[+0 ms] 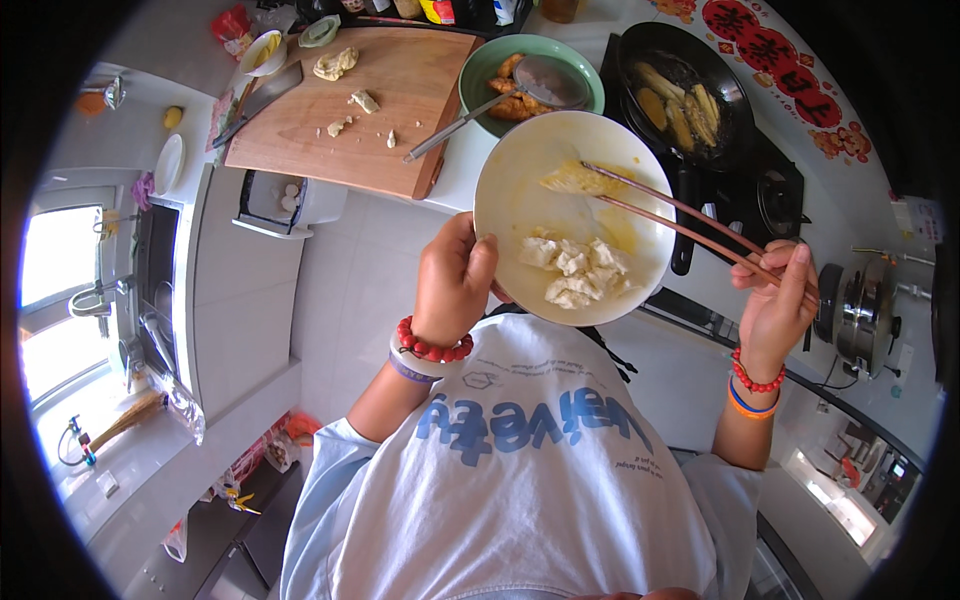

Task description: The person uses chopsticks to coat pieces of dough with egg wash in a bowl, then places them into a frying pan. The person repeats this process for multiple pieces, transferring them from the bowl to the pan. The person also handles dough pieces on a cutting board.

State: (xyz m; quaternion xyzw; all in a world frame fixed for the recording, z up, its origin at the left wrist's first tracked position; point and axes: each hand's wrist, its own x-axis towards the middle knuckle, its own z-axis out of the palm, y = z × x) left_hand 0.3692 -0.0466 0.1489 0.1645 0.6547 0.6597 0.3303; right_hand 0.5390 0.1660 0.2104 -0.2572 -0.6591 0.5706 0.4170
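My left hand (454, 274) grips the near-left rim of a white bowl (510, 217), thumb on the edge, and holds it in front of my chest. Inside, white crumbly lumps (576, 270) lie on the near side. A yellow-coated piece of food (577, 178) is on the far side, by the chopstick tips. In my right hand (776, 289) is a pair of brown wooden chopsticks (686, 217), their tips spread around that piece. Whether they pinch it I cannot tell. Yellow liquid smears the bowl's inner wall.
A black wok (739, 124) with yellow pieces in oil (679, 109) sits on the gas stove (787, 184). Beside it, a green bowl (474, 67) holds browned food (517, 105) under a metal skimmer (551, 82). A cleaver (262, 97) lies on the wooden cutting board (300, 146).
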